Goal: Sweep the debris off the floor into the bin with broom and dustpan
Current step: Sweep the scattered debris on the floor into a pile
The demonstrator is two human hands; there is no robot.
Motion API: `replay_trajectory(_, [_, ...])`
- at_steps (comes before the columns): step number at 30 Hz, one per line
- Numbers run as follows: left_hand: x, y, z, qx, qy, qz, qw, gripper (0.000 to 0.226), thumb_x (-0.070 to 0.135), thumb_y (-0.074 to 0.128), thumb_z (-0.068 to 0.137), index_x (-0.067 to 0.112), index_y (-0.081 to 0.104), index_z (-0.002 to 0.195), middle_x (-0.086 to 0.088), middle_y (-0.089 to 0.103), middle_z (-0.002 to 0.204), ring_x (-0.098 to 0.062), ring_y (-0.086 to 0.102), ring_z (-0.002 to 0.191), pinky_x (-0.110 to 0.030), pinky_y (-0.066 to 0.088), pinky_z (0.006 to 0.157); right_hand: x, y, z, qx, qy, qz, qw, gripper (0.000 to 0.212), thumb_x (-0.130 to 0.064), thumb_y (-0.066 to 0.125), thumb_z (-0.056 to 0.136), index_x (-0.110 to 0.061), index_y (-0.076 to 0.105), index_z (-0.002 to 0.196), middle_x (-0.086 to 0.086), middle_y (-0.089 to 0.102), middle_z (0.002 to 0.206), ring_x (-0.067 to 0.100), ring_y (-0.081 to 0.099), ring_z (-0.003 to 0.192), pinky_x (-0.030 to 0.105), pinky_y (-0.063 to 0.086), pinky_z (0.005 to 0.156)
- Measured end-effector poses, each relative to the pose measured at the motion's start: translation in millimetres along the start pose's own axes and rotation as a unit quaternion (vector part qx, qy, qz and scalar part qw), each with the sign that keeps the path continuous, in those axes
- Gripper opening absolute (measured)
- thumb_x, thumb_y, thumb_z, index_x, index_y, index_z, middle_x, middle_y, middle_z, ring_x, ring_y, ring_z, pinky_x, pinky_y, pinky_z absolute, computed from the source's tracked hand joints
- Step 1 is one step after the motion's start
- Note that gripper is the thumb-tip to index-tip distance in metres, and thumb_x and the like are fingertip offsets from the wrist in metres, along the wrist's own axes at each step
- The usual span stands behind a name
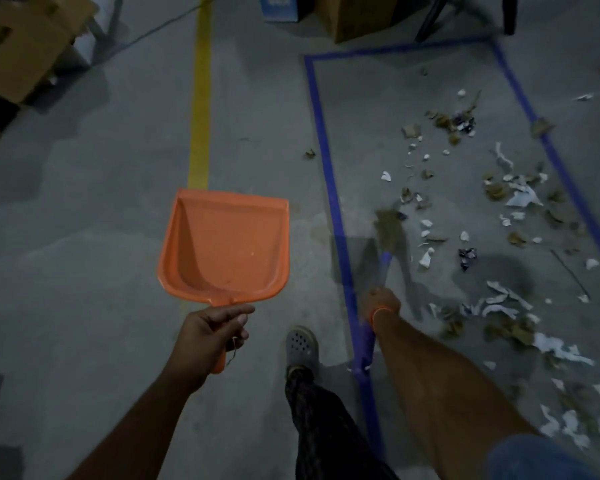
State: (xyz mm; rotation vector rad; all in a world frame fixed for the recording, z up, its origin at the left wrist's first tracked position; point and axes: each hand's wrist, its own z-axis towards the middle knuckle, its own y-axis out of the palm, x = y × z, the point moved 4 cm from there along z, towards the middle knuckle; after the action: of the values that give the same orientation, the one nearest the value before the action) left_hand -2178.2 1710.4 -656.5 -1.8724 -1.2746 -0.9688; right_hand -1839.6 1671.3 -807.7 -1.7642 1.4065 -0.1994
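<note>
My left hand point(211, 329) grips the handle of an orange dustpan point(226, 247), held above the grey floor with its empty scoop facing up. My right hand point(380, 303) grips the purple handle of a broom point(385, 261). Its brown bristles point(390, 226) are blurred and sit low over the floor, just inside the left side of a blue tape rectangle point(326, 161). Debris point(499, 209) of torn white paper, dry brown leaves and dark wrappers lies scattered inside the rectangle, to the right of the bristles. No bin is in view.
A yellow floor line point(201, 98) runs away from me behind the dustpan. Cardboard boxes point(18, 50) stand at the far left, another box point(357, 15) and dark chair legs point(433, 15) at the top. My foot in a grey clog point(302, 348) is between my arms.
</note>
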Motion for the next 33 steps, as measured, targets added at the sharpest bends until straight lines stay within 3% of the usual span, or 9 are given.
replay_trajectory(5, [62.7,-17.3,74.7,-0.004,0.014,-0.012,1.0,0.019,0.002,0.063,0.093,0.006,0.075,0.107,-0.018,0.066,0.071,-0.023,0.061,0.066,-0.025,0.052,0.058,-41.7,-16.7,13.5,0.079,0.061,0.05,0.994,0.035,-0.017,0.06,0.089,-0.012,0.061,0.124,0.016,0.065,0.122,0.035,0.063,0.11,0.039,0.051,0.096])
replay_trajectory(9, [108.3,-34.1,121.8,-0.01,0.041,-0.021,0.999,0.019,0.003,0.062,0.094,0.007,0.075,0.107,-0.017,0.064,0.071,-0.019,0.062,0.066,-0.025,0.052,0.058,-105.5,-27.9,26.1,0.109,0.035,0.103,0.988,0.031,-0.013,0.058,0.089,-0.012,0.064,0.12,0.017,0.066,0.118,0.036,0.063,0.108,0.034,0.05,0.092])
replay_trajectory(16, [144.6,-76.7,199.0,-0.019,0.051,-0.006,0.998,0.02,0.005,0.062,0.094,0.008,0.074,0.11,-0.017,0.066,0.073,-0.019,0.065,0.068,-0.028,0.054,0.062,-232.3,-0.6,71.1,0.046,-0.083,0.105,0.99,0.043,-0.005,0.061,0.081,-0.016,0.066,0.122,0.015,0.067,0.118,0.032,0.064,0.106,0.029,0.047,0.097])
replay_trajectory(20, [161.6,-103.7,253.9,-0.037,0.05,0.01,0.998,0.02,0.006,0.063,0.094,0.009,0.075,0.109,-0.018,0.067,0.074,-0.022,0.065,0.068,-0.028,0.053,0.06,-304.3,32.1,100.9,-0.023,-0.101,0.12,0.987,0.042,-0.006,0.059,0.081,-0.019,0.067,0.12,0.014,0.068,0.115,0.028,0.065,0.099,0.028,0.053,0.088])
replay_trajectory(23, [180.7,-125.4,301.8,-0.051,0.046,0.011,0.998,0.019,0.004,0.063,0.093,0.008,0.075,0.107,-0.017,0.066,0.07,-0.021,0.063,0.065,-0.026,0.051,0.058,-351.3,51.1,127.2,-0.085,-0.071,0.118,0.987,0.042,-0.011,0.057,0.087,-0.021,0.062,0.128,0.006,0.062,0.127,0.024,0.058,0.117,0.022,0.045,0.093])
replay_trajectory(26, [197.0,-149.2,348.4,-0.072,0.039,0.026,0.996,0.019,0.003,0.063,0.093,0.007,0.075,0.108,-0.018,0.066,0.071,-0.02,0.063,0.064,-0.026,0.051,0.059,-377.4,69.5,158.6,-0.112,-0.016,0.144,0.983,0.041,-0.011,0.057,0.089,-0.019,0.06,0.129,0.008,0.061,0.13,0.026,0.059,0.118,0.024,0.049,0.093])
replay_trajectory(29, [216.0,-168.6,389.8,-0.087,0.033,0.032,0.995,0.019,0.002,0.063,0.093,0.007,0.075,0.107,-0.018,0.066,0.071,-0.018,0.062,0.062,-0.025,0.051,0.058,-383.5,69.6,178.1,-0.085,0.046,0.187,0.978,0.04,-0.009,0.058,0.088,-0.017,0.062,0.127,0.012,0.062,0.128,0.028,0.06,0.115,0.03,0.054,0.092])
replay_trajectory(33, [240.9,-175.4,431.1,-0.104,0.027,0.03,0.994,0.019,0.0,0.063,0.093,0.006,0.075,0.106,-0.02,0.064,0.07,-0.02,0.06,0.062,-0.025,0.051,0.056,-378.6,39.3,195.3,-0.029,0.104,0.205,0.973,0.037,-0.01,0.058,0.088,-0.013,0.062,0.125,0.013,0.063,0.123,0.031,0.061,0.113,0.024,0.048,0.081])
